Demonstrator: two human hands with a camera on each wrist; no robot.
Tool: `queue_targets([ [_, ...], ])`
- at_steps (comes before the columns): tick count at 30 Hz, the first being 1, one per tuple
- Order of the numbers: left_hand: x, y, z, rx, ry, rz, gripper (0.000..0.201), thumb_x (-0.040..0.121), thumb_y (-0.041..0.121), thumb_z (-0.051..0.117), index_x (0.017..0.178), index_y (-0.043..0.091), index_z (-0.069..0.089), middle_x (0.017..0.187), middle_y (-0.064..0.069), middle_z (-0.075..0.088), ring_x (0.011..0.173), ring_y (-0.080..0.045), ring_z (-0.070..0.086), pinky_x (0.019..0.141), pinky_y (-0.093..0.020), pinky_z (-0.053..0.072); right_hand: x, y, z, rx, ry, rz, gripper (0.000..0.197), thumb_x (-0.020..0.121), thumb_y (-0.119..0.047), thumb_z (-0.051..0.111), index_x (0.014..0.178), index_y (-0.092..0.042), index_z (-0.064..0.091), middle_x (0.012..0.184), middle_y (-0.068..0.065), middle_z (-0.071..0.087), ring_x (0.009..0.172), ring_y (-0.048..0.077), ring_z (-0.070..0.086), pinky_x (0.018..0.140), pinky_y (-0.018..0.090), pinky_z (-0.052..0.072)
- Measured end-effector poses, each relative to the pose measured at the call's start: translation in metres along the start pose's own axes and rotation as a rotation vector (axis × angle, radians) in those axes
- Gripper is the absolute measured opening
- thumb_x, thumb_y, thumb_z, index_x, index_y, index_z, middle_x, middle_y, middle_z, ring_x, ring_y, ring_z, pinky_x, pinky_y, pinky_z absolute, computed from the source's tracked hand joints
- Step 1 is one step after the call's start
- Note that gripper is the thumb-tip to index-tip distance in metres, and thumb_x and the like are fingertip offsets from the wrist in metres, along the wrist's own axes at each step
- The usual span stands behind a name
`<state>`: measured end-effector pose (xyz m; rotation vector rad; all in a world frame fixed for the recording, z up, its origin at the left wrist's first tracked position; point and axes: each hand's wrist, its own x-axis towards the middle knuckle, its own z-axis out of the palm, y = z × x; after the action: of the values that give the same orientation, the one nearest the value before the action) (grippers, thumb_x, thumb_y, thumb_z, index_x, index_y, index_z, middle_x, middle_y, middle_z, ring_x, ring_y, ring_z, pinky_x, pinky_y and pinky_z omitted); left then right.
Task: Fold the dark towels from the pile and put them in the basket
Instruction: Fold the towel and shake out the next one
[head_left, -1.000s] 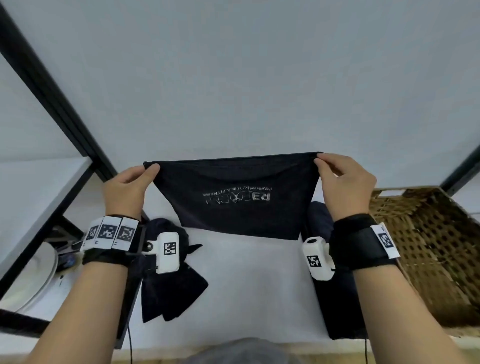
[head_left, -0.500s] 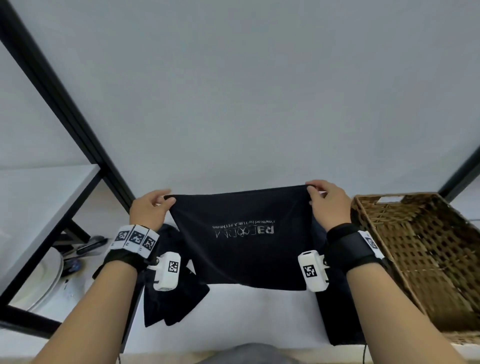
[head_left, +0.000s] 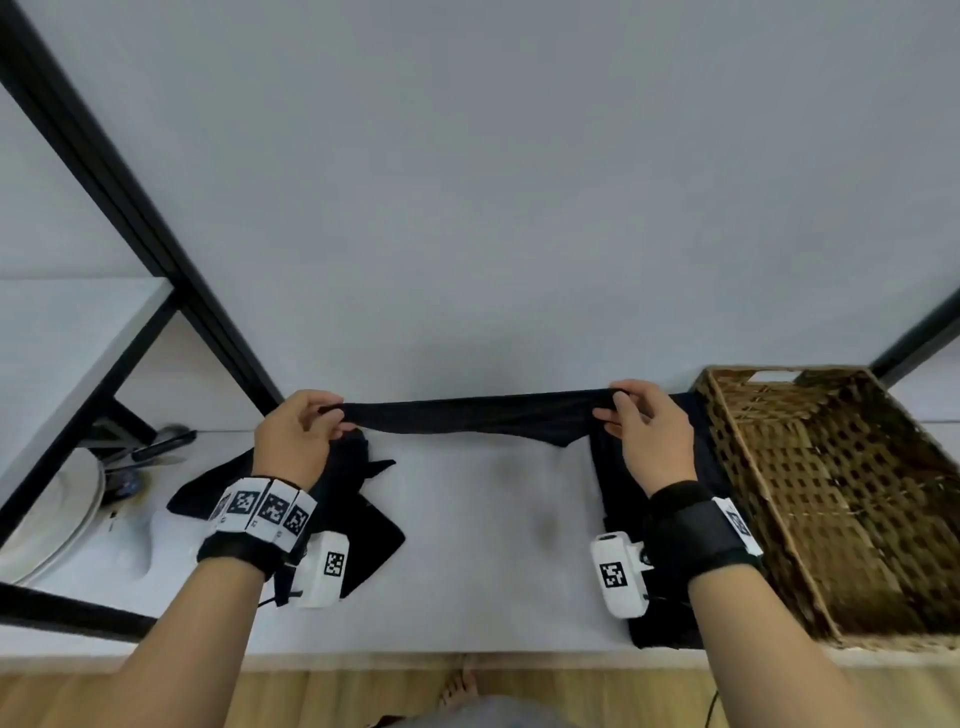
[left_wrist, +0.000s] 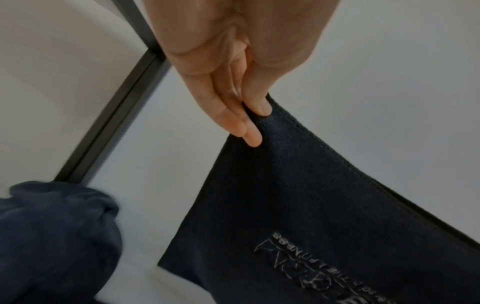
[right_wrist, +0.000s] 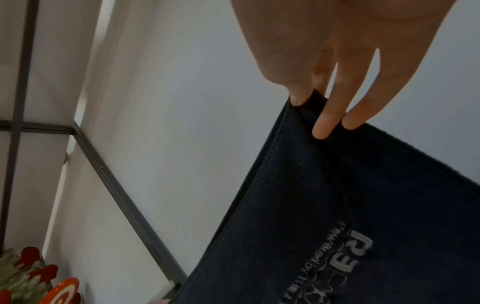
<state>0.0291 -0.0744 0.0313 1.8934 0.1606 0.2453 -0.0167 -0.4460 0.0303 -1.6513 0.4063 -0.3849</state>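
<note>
Dark navy cloth towel with pale printed lettering (head_left: 478, 415), stretched level above white tabletop (head_left: 493, 519), long axis running left to right. Pinched at one top corner by left hand (head_left: 296, 436), at the other by right hand (head_left: 649, 431). Brown woven wicker basket (head_left: 727, 415) just beside right hand, the nearer one.

I count 3 dark navy cloth towels: 1 stretched taut (head_left: 467, 415), 1 crumpled at left (head_left: 363, 519), 1 flat by the basket (head_left: 618, 478). 1 brown woven wicker basket (head_left: 831, 493). 2 hands, left (head_left: 296, 441) & right (head_left: 649, 441). 1 white round plate (head_left: 57, 514).
</note>
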Motion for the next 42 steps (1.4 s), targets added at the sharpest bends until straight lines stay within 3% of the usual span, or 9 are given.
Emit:
queue_targets([
  [7,-0.065,-0.064,-0.019,0.269,-0.135,-0.235,0.037,0.071,0.003,0.081,0.070,0.039,0.072,0.074,0.020,0.072,0.069,0.004,0.068,0.068,-0.007,0.048,-0.059,0.084,-0.013,-0.189,-0.093,0.195,0.018,0.097,-0.010,0.056,0.095,-0.023,0.067,0.078,0.003,0.070,0.063,0.014,0.071,0.066,0.028,0.059],
  [13,-0.102,-0.114,-0.019,0.410,-0.296,-0.417,0.034,0.066,0.005,0.086,0.066,0.037,0.071,0.070,0.014,0.072,0.076,-0.003,0.067,0.076,-0.023,0.051,-0.095,0.138,-0.015,-0.388,-0.187,0.377,0.015,0.096,-0.009,0.056,0.094,-0.019,0.067,0.070,-0.001,0.069,0.056,0.012,0.069,0.071,0.034,0.059],
  [16,-0.104,-0.129,-0.015,0.505,-0.395,-0.388,0.034,0.074,0.009,0.080,0.072,0.040,0.068,0.079,0.021,0.070,0.087,-0.001,0.064,0.079,-0.018,0.044,-0.098,0.150,-0.009,-0.445,-0.221,0.431,0.013,0.097,-0.009,0.055,0.097,-0.016,0.066,0.075,0.001,0.069,0.055,0.012,0.069,0.066,0.032,0.057],
  [21,-0.084,-0.147,0.003,0.483,-0.344,-0.418,0.032,0.080,-0.001,0.071,0.078,0.030,0.064,0.089,0.007,0.069,0.091,-0.016,0.064,0.081,-0.027,0.054,-0.082,0.163,0.007,-0.519,-0.182,0.482,0.014,0.096,-0.013,0.053,0.098,-0.018,0.066,0.072,0.005,0.070,0.055,0.012,0.069,0.070,0.038,0.060],
  [24,-0.062,-0.152,0.018,0.478,-0.307,-0.399,0.028,0.084,-0.001,0.066,0.083,0.027,0.062,0.093,0.005,0.066,0.092,-0.013,0.061,0.069,-0.007,0.042,-0.066,0.170,0.016,-0.530,-0.134,0.487,0.014,0.097,-0.013,0.052,0.099,-0.016,0.066,0.068,0.003,0.070,0.053,0.013,0.069,0.074,0.042,0.060],
  [28,-0.027,-0.152,0.034,0.466,-0.313,-0.365,0.025,0.087,0.000,0.062,0.092,0.023,0.066,0.097,0.008,0.065,0.093,-0.009,0.057,0.085,-0.018,0.038,-0.043,0.172,0.028,-0.478,-0.076,0.483,0.015,0.096,-0.012,0.054,0.095,-0.018,0.068,0.065,0.000,0.068,0.054,0.017,0.071,0.074,0.041,0.060],
  [34,0.018,-0.155,0.053,0.464,-0.350,-0.351,0.022,0.088,0.000,0.060,0.099,0.018,0.068,0.099,0.003,0.065,0.095,-0.012,0.059,0.088,-0.020,0.038,-0.003,0.170,0.043,-0.457,-0.019,0.481,0.014,0.096,-0.011,0.056,0.098,-0.017,0.069,0.071,-0.002,0.066,0.048,0.014,0.068,0.049,0.024,0.057],
  [40,0.052,-0.161,0.069,0.417,-0.334,-0.370,0.018,0.088,0.005,0.064,0.098,0.019,0.065,0.101,-0.005,0.066,0.089,-0.018,0.061,0.087,-0.028,0.047,0.024,0.180,0.059,-0.449,0.011,0.477,0.014,0.096,-0.011,0.056,0.099,-0.014,0.070,0.077,0.000,0.067,0.049,0.014,0.069,0.050,0.023,0.057],
  [42,0.061,-0.164,0.072,0.387,-0.331,-0.391,0.017,0.088,0.006,0.065,0.097,0.020,0.064,0.101,-0.008,0.068,0.081,-0.021,0.063,0.087,-0.036,0.052,0.030,0.185,0.064,-0.447,0.021,0.475,0.016,0.096,-0.011,0.055,0.102,-0.011,0.070,0.076,-0.001,0.066,0.056,0.018,0.071,0.062,0.031,0.061],
])
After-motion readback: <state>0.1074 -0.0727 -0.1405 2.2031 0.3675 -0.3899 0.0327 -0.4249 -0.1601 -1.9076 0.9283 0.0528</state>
